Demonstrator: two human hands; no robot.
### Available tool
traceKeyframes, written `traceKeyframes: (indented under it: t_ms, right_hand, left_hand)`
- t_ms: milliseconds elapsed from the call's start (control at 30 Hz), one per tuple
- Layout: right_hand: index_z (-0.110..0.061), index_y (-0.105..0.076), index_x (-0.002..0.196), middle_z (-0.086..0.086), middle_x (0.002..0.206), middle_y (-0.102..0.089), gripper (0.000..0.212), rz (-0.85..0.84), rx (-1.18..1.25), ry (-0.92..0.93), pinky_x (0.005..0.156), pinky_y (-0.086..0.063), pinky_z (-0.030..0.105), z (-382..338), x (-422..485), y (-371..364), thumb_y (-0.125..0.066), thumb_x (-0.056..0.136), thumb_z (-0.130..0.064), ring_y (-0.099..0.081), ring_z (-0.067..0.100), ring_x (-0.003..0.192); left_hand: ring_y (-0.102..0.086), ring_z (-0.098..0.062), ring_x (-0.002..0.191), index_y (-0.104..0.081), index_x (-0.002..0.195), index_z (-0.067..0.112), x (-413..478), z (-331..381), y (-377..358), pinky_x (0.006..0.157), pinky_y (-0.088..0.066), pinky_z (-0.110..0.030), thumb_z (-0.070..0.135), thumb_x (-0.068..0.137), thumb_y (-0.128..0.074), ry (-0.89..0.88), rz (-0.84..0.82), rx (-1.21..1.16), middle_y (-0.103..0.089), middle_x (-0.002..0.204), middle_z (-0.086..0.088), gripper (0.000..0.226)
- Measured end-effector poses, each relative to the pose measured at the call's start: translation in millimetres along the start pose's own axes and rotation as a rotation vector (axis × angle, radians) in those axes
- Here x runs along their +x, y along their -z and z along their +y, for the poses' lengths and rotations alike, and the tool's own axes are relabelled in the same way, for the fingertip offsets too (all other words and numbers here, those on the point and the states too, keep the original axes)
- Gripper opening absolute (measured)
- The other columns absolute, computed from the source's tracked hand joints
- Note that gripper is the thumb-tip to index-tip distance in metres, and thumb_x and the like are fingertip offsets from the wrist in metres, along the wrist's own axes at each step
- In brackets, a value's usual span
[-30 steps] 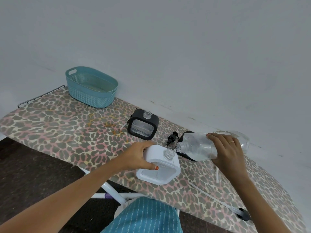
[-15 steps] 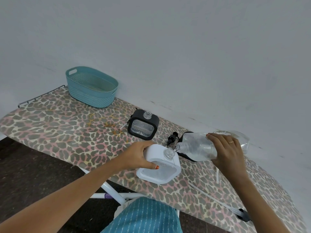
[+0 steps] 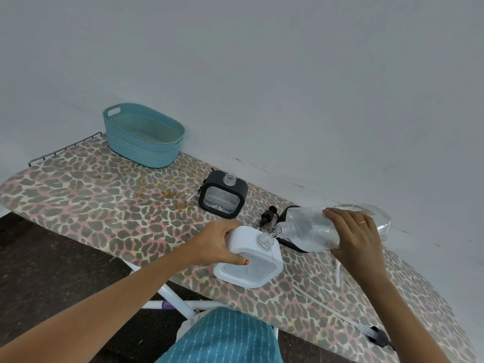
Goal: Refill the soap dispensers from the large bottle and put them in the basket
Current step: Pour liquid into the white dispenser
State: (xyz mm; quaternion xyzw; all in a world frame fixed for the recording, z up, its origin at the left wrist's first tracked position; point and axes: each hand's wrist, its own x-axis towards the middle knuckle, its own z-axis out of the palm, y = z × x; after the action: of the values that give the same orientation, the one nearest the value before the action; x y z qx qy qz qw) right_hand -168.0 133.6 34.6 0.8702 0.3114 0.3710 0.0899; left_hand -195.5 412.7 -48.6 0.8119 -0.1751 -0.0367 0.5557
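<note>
Leopard-print ironing board (image 3: 91, 205) runs from the left edge to the lower right of the frame. Teal basket (image 3: 141, 150) stands on it at upper left, well apart from the rest. Right of centre the clear large bottle (image 3: 309, 231) is tipped over, the right hand (image 3: 356, 239) wrapped round its body, its mouth at the open neck of the white dispenser (image 3: 243, 237), which the left hand (image 3: 217, 242) grips by its side. Black dispenser (image 3: 222, 197) stands uncapped just above, a small black pump (image 3: 268, 214) lying to its right
</note>
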Motion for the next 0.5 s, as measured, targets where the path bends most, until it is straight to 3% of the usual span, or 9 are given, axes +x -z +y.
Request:
traceKeyframes:
  t_ms: [500]
  right_hand:
    - [-0.008,-0.050,0.104,0.014,0.095,-0.071,0.073,0.017,0.000,0.008,0.077,-0.034,0.033,1.4,0.0,2.3,-0.086,0.042,0.006,-0.067,0.031,0.080]
  left_hand:
    - [-0.059,-0.001,0.089,-0.053,0.090,0.042,0.1,2.8,-0.5,0.081,-0.051,-0.024,0.048,0.049,-0.073,0.002,-0.008,0.010,-0.061,0.092,0.017,0.046]
